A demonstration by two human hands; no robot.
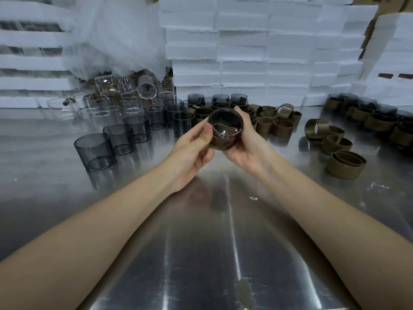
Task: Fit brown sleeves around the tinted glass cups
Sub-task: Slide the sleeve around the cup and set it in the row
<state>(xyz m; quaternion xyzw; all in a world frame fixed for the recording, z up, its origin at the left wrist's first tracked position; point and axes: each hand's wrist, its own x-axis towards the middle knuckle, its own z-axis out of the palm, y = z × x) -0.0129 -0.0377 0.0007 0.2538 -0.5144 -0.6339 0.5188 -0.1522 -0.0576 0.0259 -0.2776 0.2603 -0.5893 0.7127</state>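
Bench (pixel 201 253): I see bare steel nearest me, both forearms reaching over it.
Left hand (pixel 192 151): my fingers pinch the cup's left side.
Right hand (pixel 248 142): my fingers curl around its right side.
Tinted cup (pixel 225 128): held above mid-bench, tilted mouth toward me, brown sleeve (pixel 223 143) around its lower wall.
Bare tinted cups (pixel 95 151): left side.
Loose sleeves (pixel 345 164): right side.
Sleeved cups (pixel 377 121): far right corner.
Foam boxes (pixel 241 50): stacked along the far edge.

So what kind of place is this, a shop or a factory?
Most likely a packing or assembly workshop, not a shop. Stacked white foam boxes fill the back, loose brown sleeves and bare tinted glass cups crowd a steel table, and finished sleeved cups wait at the right.
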